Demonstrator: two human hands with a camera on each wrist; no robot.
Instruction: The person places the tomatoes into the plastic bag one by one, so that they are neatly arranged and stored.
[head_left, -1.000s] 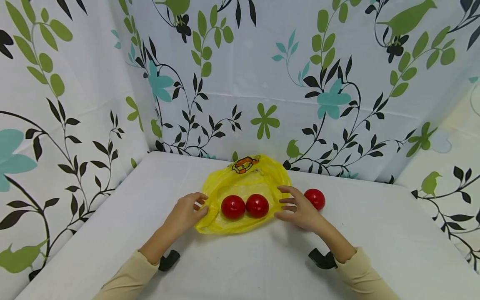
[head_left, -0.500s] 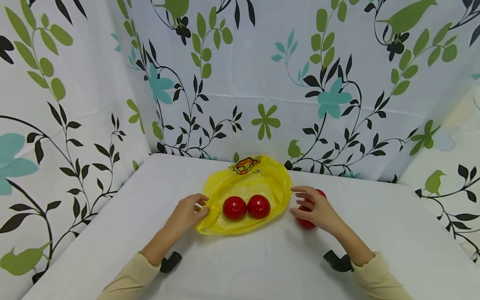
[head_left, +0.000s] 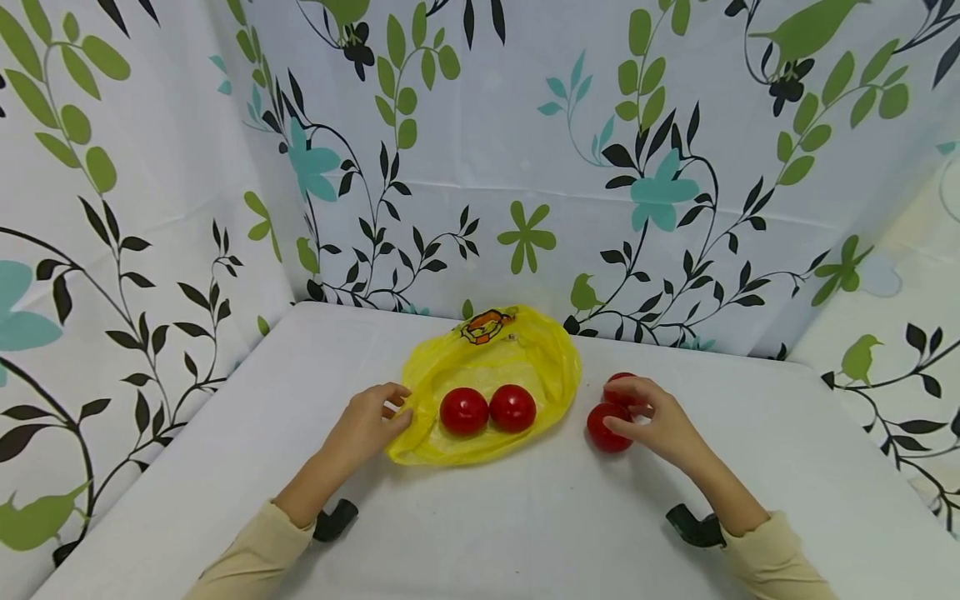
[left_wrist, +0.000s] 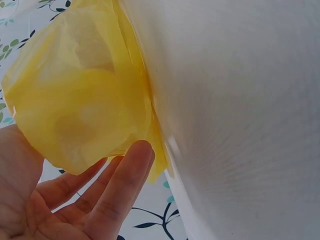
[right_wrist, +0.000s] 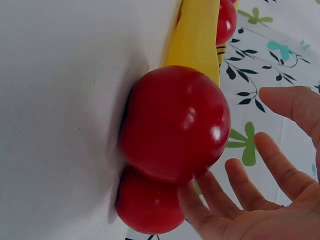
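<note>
A yellow plastic bag lies spread with two red balls on it. My left hand is at its left edge, fingers loosely bent round the plastic; the left wrist view shows the bag between thumb side and fingers, hiding some tips. Right of the bag, two more red balls sit together. Over them is my right hand, fingers spread. In the right wrist view, lower fingertips of this hand meet the larger-looking ball, beside the other; the thumb is away.
A white cloth covers the table. Behind it and at the left hangs a white curtain with leaf, flower and bird prints. Dark straps with a black piece are at both wrists.
My right hand has moved right, from the bag's right edge to the two balls beside it. My left hand has stayed at the bag's left edge.
</note>
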